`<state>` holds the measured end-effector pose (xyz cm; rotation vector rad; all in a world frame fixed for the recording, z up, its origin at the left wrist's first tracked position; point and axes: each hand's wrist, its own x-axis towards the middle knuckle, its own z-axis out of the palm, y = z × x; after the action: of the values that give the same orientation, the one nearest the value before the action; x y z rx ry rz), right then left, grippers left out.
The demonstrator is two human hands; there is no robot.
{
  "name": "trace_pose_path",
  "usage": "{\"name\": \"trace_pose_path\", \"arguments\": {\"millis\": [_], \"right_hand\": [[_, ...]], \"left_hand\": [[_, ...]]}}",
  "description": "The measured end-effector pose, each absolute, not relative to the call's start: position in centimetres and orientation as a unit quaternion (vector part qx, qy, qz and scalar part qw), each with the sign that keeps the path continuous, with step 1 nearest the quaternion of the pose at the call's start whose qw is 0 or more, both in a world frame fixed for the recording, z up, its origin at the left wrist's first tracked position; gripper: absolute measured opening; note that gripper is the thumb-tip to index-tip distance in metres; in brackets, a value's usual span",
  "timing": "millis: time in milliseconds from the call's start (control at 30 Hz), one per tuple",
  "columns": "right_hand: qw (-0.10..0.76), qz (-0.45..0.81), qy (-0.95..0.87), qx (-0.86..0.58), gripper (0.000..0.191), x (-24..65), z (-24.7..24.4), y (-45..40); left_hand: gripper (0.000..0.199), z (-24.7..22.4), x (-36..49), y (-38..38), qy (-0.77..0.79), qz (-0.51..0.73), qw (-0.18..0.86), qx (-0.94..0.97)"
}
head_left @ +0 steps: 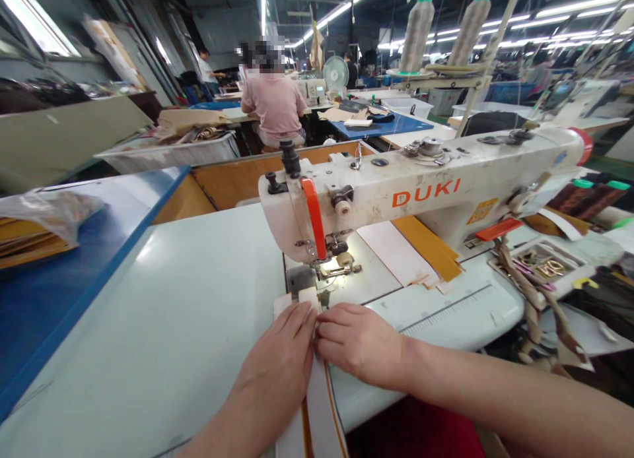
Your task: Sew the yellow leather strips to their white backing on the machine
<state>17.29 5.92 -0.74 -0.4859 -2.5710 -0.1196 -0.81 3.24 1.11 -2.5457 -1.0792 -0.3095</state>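
Long white strips (321, 412) with mustard edges run from the front of the table up to the needle area of a sewing machine (356, 187). My left hand (280, 362) lies over the strips, its fingers together and pressing on their upper part just before the lit presser foot (337, 266). Against the strips' right edge, my right hand (359, 342) has its fingers curled, with the fingertips pinching that edge beside my left fingertips. The strip ends reach slightly past my left fingers.
White and mustard pieces (426, 253) lie under the machine arm. A tray of metal parts (549, 263) is at right, near thread cones. Plastic-wrapped mustard pieces (34, 237) rest on a blue table at left. A person in pink (275, 105) sits ahead.
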Motion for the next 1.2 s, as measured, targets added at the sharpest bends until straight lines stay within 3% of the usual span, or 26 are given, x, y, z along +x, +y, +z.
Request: {"name": "trace_pose_path", "arguments": {"millis": [600, 1067, 1200], "right_hand": [[0.262, -0.063, -0.950, -0.160, 0.030, 18.2, -0.6, 10.2], [0.259, -0.049, -0.950, -0.166, 0.024, 18.2, -0.7, 11.0], [0.265, -0.049, -0.948, -0.170, 0.024, 18.3, -0.5, 11.0]], "left_hand": [[0.042, -0.3, 0.2, 6.5, -0.411, -0.170, 0.152, -0.883], [0.036, 0.0, 0.3, 7.2, -0.396, -0.200, 0.198, -0.874], [0.035, -0.1, 0.1, 7.3, -0.398, -0.203, 0.170, -0.878]]}}
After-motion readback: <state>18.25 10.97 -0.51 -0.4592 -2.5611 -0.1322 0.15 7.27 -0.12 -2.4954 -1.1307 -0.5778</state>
